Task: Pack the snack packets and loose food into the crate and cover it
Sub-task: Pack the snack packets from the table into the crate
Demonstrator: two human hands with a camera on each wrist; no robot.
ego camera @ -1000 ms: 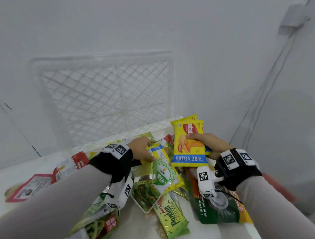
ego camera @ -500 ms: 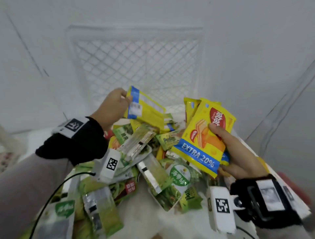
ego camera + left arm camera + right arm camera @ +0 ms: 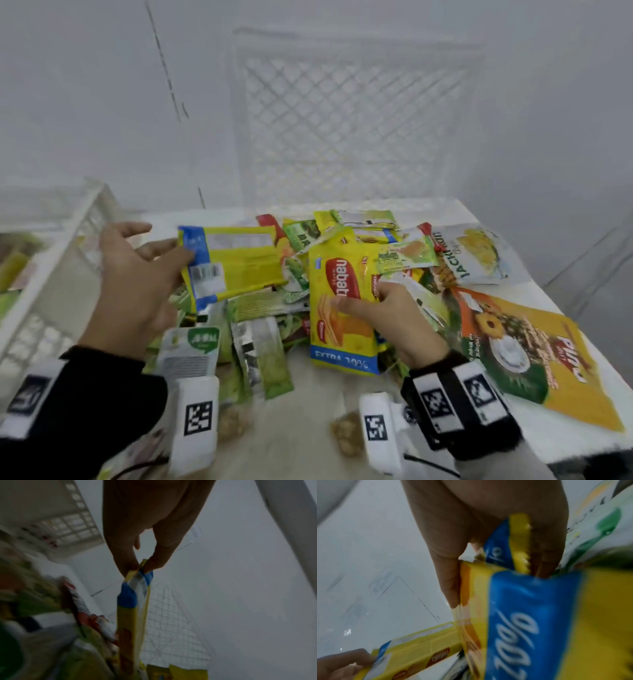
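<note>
Above the heaped tabletop (image 3: 486,219), the left hand (image 3: 137,284) pinches a yellow wafer packet (image 3: 236,263) by its blue end seam between thumb and fingertip, beside the white crate (image 3: 65,246) at left. The right hand (image 3: 390,318) is clamped on a second wafer packet (image 3: 342,315), thumb on its face, fingers behind. Such packets look light, thin and glossy — likely slippery, with brittle contents — so the crimped end seam or the flat faces give the surest hold. More snack packets (image 3: 260,346) and loose food (image 3: 346,435) lie on the tabletop; a lattice lid (image 3: 349,113) stands behind.
</note>
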